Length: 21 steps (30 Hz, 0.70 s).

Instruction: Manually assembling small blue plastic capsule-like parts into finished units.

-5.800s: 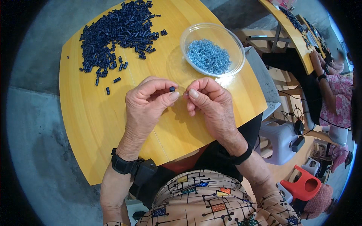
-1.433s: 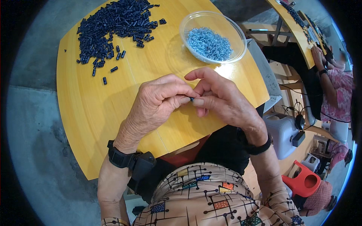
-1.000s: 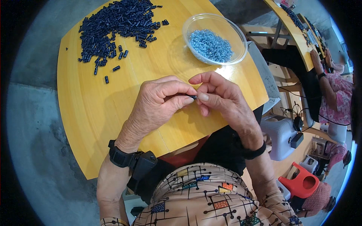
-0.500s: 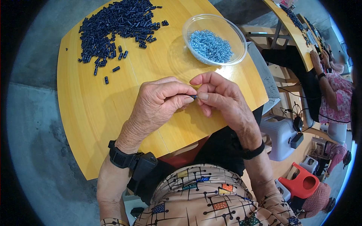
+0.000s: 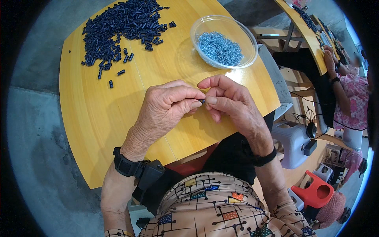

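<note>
The yellow desk [image 5: 94, 118] is stretching under and around the bowl [image 5: 248, 47]. Left of the bowl, a dark pile [image 5: 122, 29] is covering a wide part of the desk. The bowl itself is clear and round. On the person's side of the bowl, the left hand [image 5: 167, 100] is closing a narrow grip, thumb and forefinger, on a dark piece. Just to its right, also nearer to the person than the bowl, the right hand [image 5: 233, 104] is putting its thumb close to the piece's right end. Its forefinger is standing away; whether this grip is holding something, I cannot tell. Two loose pieces [image 5: 111, 84] are lying left of the bowl, near the pile. The held piece [image 5: 202, 101] is showing between the hands, mostly hidden. Inside the bowl, shiny bits [image 5: 220, 48] are gathering in a heap.
</note>
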Each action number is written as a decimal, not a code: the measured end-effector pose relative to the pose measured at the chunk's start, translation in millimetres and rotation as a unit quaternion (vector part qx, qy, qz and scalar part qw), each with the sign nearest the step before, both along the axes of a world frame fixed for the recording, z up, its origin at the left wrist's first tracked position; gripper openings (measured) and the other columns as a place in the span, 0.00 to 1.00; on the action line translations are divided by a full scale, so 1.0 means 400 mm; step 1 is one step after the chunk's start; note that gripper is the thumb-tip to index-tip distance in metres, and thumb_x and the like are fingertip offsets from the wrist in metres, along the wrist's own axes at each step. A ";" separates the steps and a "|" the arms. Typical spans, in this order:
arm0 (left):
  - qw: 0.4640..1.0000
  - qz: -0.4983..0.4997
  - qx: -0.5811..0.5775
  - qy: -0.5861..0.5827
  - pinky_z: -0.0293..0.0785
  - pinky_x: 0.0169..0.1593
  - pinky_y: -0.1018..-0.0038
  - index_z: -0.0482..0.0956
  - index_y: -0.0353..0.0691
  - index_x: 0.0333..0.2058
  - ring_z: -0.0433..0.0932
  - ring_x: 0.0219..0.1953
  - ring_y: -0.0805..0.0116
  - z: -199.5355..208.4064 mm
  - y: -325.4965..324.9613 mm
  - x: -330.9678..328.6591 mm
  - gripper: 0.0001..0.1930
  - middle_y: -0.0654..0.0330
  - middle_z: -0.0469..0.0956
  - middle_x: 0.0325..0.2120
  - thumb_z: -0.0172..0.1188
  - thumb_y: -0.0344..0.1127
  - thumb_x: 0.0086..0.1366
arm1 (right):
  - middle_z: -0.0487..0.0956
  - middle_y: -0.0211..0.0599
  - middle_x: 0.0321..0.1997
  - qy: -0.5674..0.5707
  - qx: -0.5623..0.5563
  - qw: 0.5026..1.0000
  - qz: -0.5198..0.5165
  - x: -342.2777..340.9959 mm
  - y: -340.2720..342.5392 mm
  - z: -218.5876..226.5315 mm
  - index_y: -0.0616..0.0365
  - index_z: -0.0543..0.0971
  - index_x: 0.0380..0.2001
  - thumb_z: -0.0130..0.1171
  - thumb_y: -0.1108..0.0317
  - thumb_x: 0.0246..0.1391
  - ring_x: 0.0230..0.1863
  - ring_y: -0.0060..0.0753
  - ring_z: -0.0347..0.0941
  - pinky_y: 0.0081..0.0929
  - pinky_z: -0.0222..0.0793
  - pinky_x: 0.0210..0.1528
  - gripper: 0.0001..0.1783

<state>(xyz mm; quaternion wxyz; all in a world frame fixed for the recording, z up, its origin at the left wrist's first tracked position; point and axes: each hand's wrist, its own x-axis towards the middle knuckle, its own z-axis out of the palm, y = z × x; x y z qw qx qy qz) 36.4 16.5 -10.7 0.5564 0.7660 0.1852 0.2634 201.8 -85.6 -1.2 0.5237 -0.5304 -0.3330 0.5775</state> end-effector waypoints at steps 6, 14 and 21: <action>1.000 0.013 -0.006 -0.014 0.73 0.28 0.81 0.81 0.33 0.33 0.77 0.24 0.75 -0.006 -0.003 0.004 0.06 0.60 0.78 0.24 0.61 0.21 0.56 | 0.71 0.27 0.24 -0.002 0.002 1.000 -0.005 -0.001 0.000 -0.001 0.63 0.70 0.46 0.52 0.73 0.56 0.22 0.16 0.67 0.13 0.61 0.25 0.14; 0.997 0.004 -0.075 0.011 0.76 0.33 0.81 0.80 0.31 0.35 0.79 0.28 0.74 -0.004 -0.004 -0.001 0.06 0.59 0.78 0.29 0.59 0.21 0.58 | 0.72 0.28 0.27 0.026 0.011 1.000 -0.013 0.002 0.000 -0.004 0.63 0.70 0.47 0.51 0.75 0.56 0.23 0.16 0.67 0.14 0.62 0.25 0.14; 0.996 0.005 -0.085 0.016 0.74 0.33 0.81 0.80 0.32 0.37 0.77 0.28 0.75 0.003 -0.002 -0.001 0.07 0.61 0.76 0.28 0.57 0.24 0.61 | 0.72 0.28 0.27 0.035 0.021 0.999 -0.019 0.001 -0.007 -0.004 0.64 0.69 0.47 0.51 0.75 0.57 0.23 0.17 0.68 0.14 0.63 0.26 0.14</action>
